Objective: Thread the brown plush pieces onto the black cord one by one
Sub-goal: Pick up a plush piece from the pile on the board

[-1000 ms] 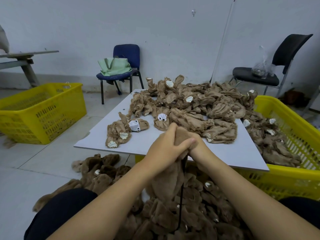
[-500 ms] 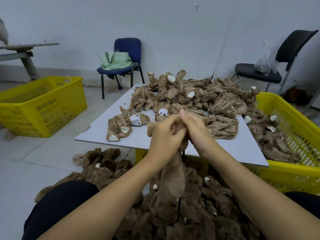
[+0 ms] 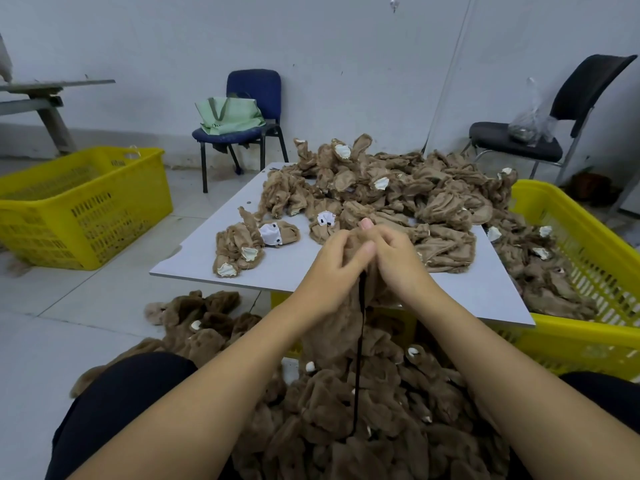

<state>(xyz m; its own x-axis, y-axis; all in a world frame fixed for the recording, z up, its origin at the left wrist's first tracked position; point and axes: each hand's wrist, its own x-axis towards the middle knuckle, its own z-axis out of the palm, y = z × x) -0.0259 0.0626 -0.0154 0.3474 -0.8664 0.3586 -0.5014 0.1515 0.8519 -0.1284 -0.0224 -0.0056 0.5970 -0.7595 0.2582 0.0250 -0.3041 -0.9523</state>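
Observation:
My left hand (image 3: 329, 268) and my right hand (image 3: 398, 261) meet above the front edge of the grey board (image 3: 478, 299), both gripping one brown plush piece (image 3: 332, 327) that hangs down between them. The black cord (image 3: 358, 358) runs from under my hands straight down into a heap of darker brown threaded pieces (image 3: 346, 427) between my knees. A big pile of loose brown plush pieces (image 3: 398, 192) with white patches covers the far part of the board. The cord's upper end is hidden by my fingers.
A yellow crate (image 3: 588, 244) holding more plush pieces stands under and right of the board. Another yellow crate (image 3: 79, 209) sits on the floor at left. A blue chair (image 3: 249, 109) with a green bag and a black chair (image 3: 540, 133) stand by the wall.
My hands rose slightly and stayed together on the plush piece; the piece slid a little lower along the cord. The view shifted slightly.

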